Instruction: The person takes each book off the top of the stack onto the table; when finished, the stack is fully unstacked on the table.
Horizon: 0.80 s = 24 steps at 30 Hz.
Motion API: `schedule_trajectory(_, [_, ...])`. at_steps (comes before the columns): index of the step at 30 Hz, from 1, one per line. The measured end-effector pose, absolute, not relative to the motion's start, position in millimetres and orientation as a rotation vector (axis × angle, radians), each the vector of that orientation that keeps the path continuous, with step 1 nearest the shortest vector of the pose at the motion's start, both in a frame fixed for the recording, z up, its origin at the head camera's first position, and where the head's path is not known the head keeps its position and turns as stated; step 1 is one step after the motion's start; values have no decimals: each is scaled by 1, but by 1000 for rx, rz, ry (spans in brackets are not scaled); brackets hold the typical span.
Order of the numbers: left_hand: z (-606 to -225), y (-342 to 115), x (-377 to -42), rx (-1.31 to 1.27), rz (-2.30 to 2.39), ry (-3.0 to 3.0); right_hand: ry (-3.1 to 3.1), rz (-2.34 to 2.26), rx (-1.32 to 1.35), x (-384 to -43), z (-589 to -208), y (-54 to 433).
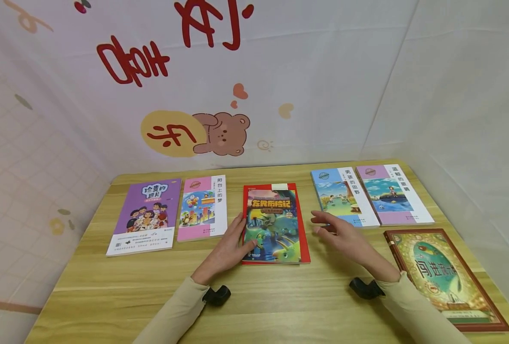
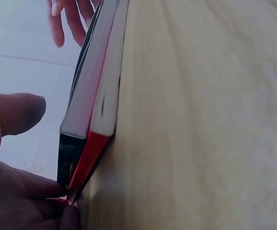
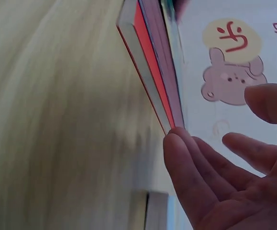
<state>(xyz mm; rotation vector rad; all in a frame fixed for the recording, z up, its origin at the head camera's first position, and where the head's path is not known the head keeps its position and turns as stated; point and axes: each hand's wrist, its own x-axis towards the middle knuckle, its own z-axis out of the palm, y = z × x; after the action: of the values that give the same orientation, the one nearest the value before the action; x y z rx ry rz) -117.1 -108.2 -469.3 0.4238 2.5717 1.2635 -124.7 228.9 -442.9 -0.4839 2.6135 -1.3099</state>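
Note:
Two stacked books lie mid-table: a green-blue cartoon-cover book [image 1: 273, 229] on top of a slightly larger red book [image 1: 304, 243]. My left hand [image 1: 228, 248] is at the stack's left side. In the left wrist view its fingers [image 2: 40, 184] touch the spine edges, while the thumb [image 2: 21, 112] stands apart from the cover. To the right of the stack my right hand [image 1: 344, 239] hovers with fingers spread and nothing held. Its fingertips look separated from the stack by a gap in the head view.
A purple book [image 1: 148, 215] and a pink book [image 1: 202, 208] lie on the left. Back right are a blue-white book [image 1: 342, 196] and a purple-white book [image 1: 394, 193]. A large brown-bordered book [image 1: 448, 282] lies front right. A printed white curtain [image 1: 314, 62] surrounds the wooden table [image 1: 280, 306].

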Motion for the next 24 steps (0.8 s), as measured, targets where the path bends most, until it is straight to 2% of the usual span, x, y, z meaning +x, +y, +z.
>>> schedule_trajectory(11, [-468,-112,-119,435,1263,2577,2402,-1476,-298,-136,-454,208])
schedule_trajectory(24, [-468,-112,-118,498,1196,2592,2394,-1487,-223,-142,-457,202])
